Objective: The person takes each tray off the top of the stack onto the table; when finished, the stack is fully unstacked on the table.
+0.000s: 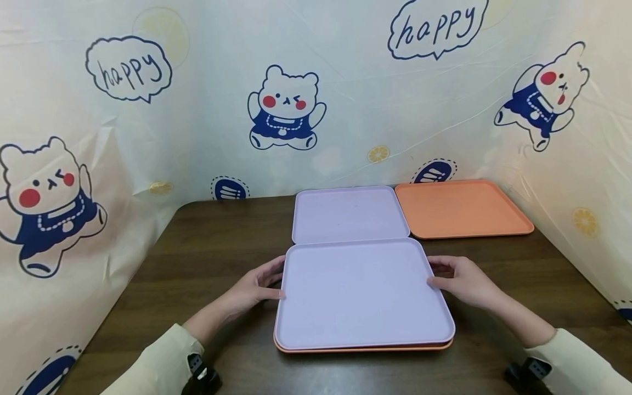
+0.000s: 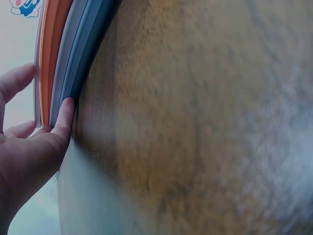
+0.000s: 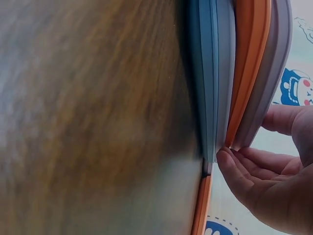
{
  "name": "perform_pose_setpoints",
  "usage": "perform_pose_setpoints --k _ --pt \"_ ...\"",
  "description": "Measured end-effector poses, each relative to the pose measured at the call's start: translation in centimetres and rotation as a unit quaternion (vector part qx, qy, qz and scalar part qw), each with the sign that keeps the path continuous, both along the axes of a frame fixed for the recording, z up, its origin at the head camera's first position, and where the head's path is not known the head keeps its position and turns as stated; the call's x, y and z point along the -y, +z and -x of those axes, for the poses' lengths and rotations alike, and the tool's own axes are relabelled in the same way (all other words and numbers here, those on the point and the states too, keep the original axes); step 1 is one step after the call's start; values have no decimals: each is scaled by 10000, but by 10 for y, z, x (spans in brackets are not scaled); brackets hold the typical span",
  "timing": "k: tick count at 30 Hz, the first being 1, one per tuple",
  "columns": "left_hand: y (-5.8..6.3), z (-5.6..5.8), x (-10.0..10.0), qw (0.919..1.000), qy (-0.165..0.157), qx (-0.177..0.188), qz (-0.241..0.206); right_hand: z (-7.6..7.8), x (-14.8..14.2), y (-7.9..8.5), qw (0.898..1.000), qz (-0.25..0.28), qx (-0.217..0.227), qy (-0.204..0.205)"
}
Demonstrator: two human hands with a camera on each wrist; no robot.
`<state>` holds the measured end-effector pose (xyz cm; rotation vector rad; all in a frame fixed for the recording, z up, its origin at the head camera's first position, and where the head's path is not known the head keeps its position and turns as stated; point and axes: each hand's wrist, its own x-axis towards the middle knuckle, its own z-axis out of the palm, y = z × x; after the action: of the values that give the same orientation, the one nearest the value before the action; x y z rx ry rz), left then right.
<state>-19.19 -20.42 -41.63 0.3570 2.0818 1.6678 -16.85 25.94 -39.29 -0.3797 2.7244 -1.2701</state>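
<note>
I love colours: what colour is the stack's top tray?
The top tray is pale lavender, clearest in the head view.

Left bubble (image 1: 129, 68): the single word "happy", in dark, handwritten-looking small letters inside a cloud-shaped outline; in the head view it sits well above the fingers of the left hand (image 1: 248, 289) and off to their left.
Right bubble (image 1: 436, 30): the same word, "happy", in the same lettering, its line rising toward the right; nearly straight above the fingers of the right hand (image 1: 466, 281) in the head view, with the bubble's top edge cut off.
Cloth (image 1: 355, 109): carries both printed words, hanging beyond the fingers of both hands.
</note>
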Motion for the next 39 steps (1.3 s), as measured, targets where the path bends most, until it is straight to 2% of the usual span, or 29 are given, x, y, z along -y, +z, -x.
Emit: perform_pose_setpoints --k 7,17,20,23,29,34,39 --pt "-1 -1 0 9999 72 90 -25 -2 4 1 9997 -200 -77 -107" --pt "1 -1 0 9999 94 101 -45 -2 7 9 9993 -106 -229 -270" --pt "1 -1 0 9999 91 108 -52 -2 8 14 9995 89 -109 -285" --pt "1 -1 -1 9999 42 83 -71 -1 8 16 9983 452 197 -305" --pt "-1 1 0 9998 -143 16 -144 3 7 13 9897 1058 763 -586" --pt "-1 0 1 9997 -209 -1 -139 6 5 11 9842 1369 866 -708" --pt "0 0 2 9996 -241 7 -177 7 1 11 9824 1423 882 -824"
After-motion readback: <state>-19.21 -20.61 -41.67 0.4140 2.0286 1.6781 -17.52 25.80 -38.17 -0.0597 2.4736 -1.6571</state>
